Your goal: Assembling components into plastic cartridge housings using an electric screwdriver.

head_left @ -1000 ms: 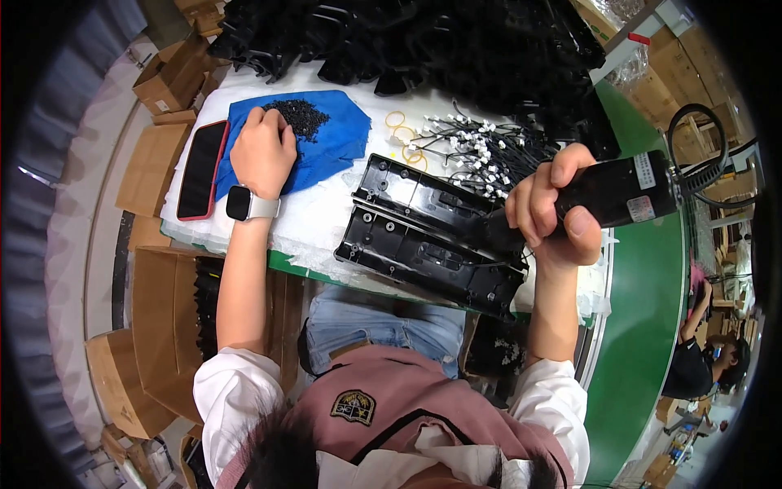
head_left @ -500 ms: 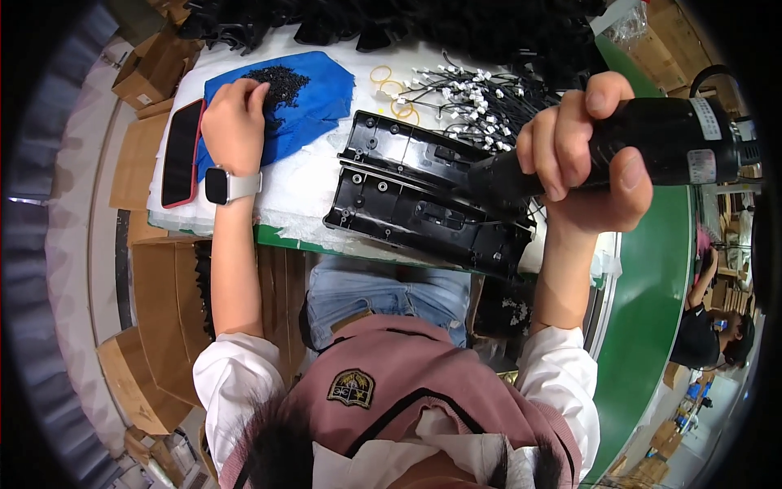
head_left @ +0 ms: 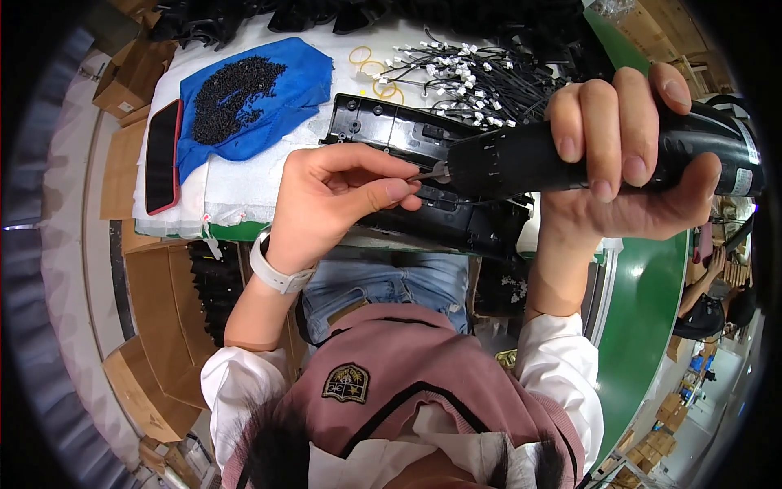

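Note:
My right hand (head_left: 623, 155) is wrapped around a black electric screwdriver (head_left: 509, 159), held level over the table with its bit (head_left: 440, 173) aimed left. At the bit's tip, the thumb and fingers of my left hand (head_left: 322, 196) are pinched together; the small screw between them is mostly hidden. Beneath both hands lie two long black plastic housings, the farther housing (head_left: 371, 121) and the nearer housing (head_left: 468, 230), hollow sides up and partly covered. A pile of small black screws (head_left: 232, 94) is spread on a blue cloth (head_left: 305, 69) at the far left.
A red-edged phone (head_left: 163, 159) lies left of the cloth. Yellow rubber bands (head_left: 373, 67) and a heap of black cables (head_left: 481, 77) with white connectors lie beyond the housings. More black parts (head_left: 342, 16) line the far edge. Another person (head_left: 709, 314) is at far right.
My left hand has left the screw pile and come right to the screwdriver's bit. The screwdriver has tipped more level, exposing its bit. The view has shifted slightly.

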Tool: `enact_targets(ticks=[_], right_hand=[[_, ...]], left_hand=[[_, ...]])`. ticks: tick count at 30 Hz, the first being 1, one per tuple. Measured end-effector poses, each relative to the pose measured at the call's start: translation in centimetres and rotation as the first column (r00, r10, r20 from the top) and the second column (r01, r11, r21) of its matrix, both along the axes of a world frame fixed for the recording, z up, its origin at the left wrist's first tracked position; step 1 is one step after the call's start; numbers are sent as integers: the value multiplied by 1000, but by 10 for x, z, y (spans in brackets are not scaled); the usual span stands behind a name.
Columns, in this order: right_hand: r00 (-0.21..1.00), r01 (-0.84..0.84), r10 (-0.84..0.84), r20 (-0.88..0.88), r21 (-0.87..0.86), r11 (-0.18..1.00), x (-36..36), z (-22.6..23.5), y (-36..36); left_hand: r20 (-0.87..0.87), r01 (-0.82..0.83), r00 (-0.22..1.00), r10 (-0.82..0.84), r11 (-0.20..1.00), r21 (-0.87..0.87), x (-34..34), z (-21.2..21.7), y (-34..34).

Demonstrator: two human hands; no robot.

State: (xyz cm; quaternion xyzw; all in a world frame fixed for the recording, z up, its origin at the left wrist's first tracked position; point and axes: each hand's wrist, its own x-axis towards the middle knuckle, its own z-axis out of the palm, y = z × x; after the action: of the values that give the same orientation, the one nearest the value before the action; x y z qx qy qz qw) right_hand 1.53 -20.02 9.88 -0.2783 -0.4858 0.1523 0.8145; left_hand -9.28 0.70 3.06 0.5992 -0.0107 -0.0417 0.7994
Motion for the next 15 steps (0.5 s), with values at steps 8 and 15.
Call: enact_targets(ticks=[8, 15], right_hand=[[999, -13, 13, -39, -8, 1000, -4, -9, 9], [996, -1, 1, -87, -5, 1000, -5, -13, 14]], left_hand=[[79, -60, 995, 61, 998, -16, -2, -14, -2], [-34, -27, 999, 25, 998, -58, -5, -14, 1]])
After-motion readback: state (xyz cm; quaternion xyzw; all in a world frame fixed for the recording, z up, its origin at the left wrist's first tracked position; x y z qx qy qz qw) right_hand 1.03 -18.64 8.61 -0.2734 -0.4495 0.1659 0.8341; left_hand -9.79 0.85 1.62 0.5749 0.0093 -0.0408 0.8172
